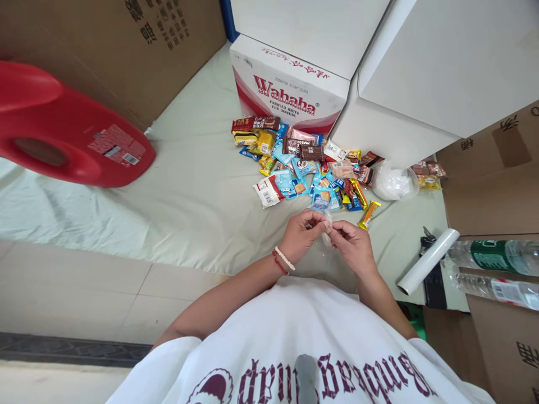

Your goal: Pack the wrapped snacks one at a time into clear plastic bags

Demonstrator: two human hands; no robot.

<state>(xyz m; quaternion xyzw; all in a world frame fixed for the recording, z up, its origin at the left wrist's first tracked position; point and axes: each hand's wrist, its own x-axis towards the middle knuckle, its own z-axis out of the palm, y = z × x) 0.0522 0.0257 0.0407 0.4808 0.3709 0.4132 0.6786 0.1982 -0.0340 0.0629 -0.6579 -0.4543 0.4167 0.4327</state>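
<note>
My left hand [304,233] and my right hand [352,242] meet over a pale green cloth, both pinching the top of a thin clear plastic bag [327,237] that hangs between them. The left wrist wears a white bead bracelet and a red cord. Just beyond the hands lies a heap of several wrapped snacks [309,168] in blue, brown, yellow and white. A gold-wrapped bar [369,214] lies nearest my right hand.
A red-and-white Wahaha water carton [286,90] and white boxes [425,67] stand behind the heap. A red plastic jug [63,126] lies at left. A crumpled clear bag [393,180], a white roll [427,262], water bottles [497,258] and brown cartons [492,179] are at right.
</note>
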